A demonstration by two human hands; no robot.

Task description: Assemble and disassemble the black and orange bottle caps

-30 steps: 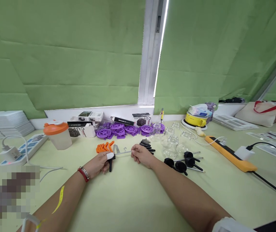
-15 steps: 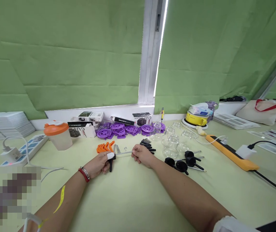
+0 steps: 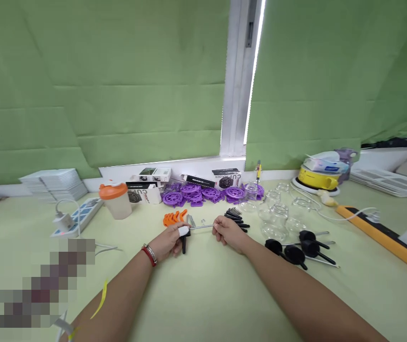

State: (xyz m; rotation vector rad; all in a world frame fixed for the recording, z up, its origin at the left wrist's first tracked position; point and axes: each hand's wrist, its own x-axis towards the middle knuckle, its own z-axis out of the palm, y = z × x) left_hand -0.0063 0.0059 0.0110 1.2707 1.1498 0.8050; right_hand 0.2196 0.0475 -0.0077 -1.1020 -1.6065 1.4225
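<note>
Your left hand is closed around a black handle that points down toward the table, with a white cover on the thumb tip pressed against its top. Your right hand is pinched shut on the other end of a thin metal rod, which runs level between your 2 hands just above the table. How the rod meets the handle is hard to make out, though it looks joined at the handle's top.

Just beyond your left hand lie orange clips and a few loose metal pins. Just beyond your right hand sits a small pile of black pieces. Further right stand clear glass jars, with black-knobbed rods lying near them. Purple wheels line the far edge by the boxes, and an orange-lidded cup stands to the left beside a power strip
</note>
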